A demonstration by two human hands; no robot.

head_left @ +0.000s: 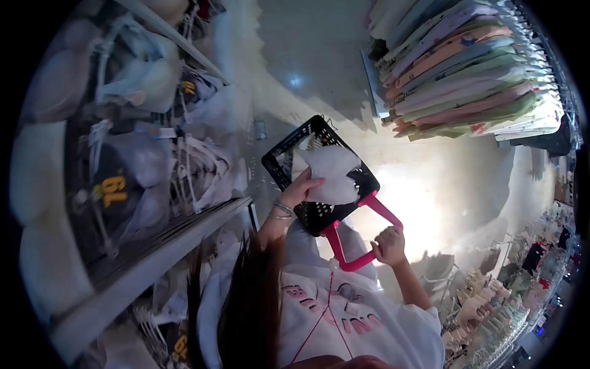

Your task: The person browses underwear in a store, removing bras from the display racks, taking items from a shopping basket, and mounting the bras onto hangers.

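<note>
My left hand (pixel 298 187), with bracelets at its wrist, is closed on a white cloth item (pixel 332 174) at the near left side of a black basket (pixel 367 178). The item lies over the basket's opening and hides part of its inside. Some pale material shows beside it. My right hand (pixel 390 246) is wrapped round the pink handle (pixel 353 265), which sticks out from the basket's near side. The basket hangs tilted in front of my body, above the floor.
Bras hang on a rack (pixel 153 270) along the left, with yellow-numbered black tags (pixel 110 187). Pastel garments (pixel 455 67) hang at the upper right. More small hanging items (pixel 485 307) fill the lower right. Pale floor (pixel 307 43) lies ahead, and long hair (pixel 252 301) hangs in view.
</note>
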